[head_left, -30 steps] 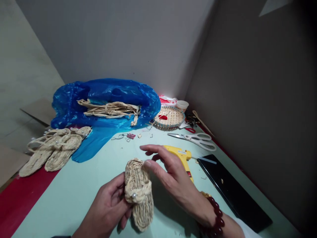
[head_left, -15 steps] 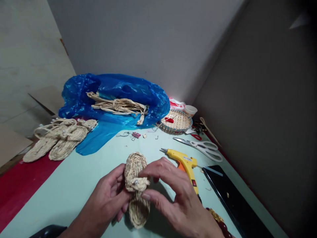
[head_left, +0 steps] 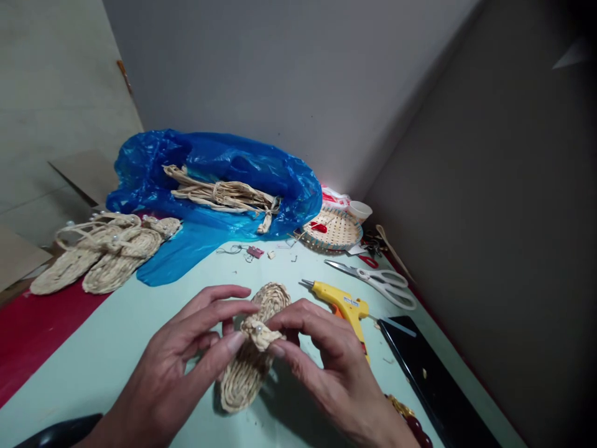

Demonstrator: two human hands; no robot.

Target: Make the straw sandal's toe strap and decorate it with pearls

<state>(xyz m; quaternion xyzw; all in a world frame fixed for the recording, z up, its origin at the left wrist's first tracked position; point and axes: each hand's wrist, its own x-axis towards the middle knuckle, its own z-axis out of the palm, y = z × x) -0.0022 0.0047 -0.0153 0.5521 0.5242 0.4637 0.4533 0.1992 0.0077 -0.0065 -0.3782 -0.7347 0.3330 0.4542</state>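
A small woven straw sandal [head_left: 252, 367] lies on the pale green table [head_left: 116, 348], toe pointing away and to the right. Its strap carries a white pearl bead [head_left: 256, 328]. My left hand [head_left: 181, 367] has its thumb and fingers pinching the strap from the left side. My right hand [head_left: 321, 367] pinches the same strap from the right, fingers curled. A dark red bead bracelet [head_left: 415, 426] is on my right wrist.
A yellow glue gun [head_left: 342, 305] lies just right of my hands, white scissors [head_left: 382, 280] beyond it. A black flat slab [head_left: 433, 379] is at right. Finished straw sandals [head_left: 97, 255] lie left, a blue plastic bag with straw bundles [head_left: 219, 186] behind, a woven tray [head_left: 333, 229] at back.
The sandal has been laid lower and turned with its toe to the right. My left hand shifted from gripping its side to pinching the strap; my right hand stays on the strap.
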